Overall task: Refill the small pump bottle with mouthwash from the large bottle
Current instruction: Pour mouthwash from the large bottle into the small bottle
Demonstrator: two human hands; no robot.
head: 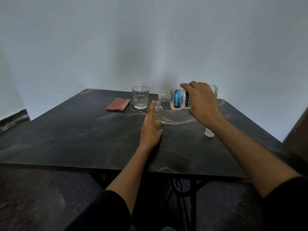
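The small clear bottle stands upright on the dark table, uncapped and holding yellowish liquid in its lower part. My left hand grips its lower body, with the index finger stretched up along its side. My right hand holds the large mouthwash bottle tipped sideways, its open neck just above and right of the small bottle's mouth. Yellowish mouthwash pools in the large bottle's lower side. The pump head with its tube lies on the table just right of the small bottle.
A glass tumbler with a little liquid stands at the back, with a folded reddish cloth to its left. A small white cap sits under my right forearm. A wall rises behind the table; a dark object edges in at the right.
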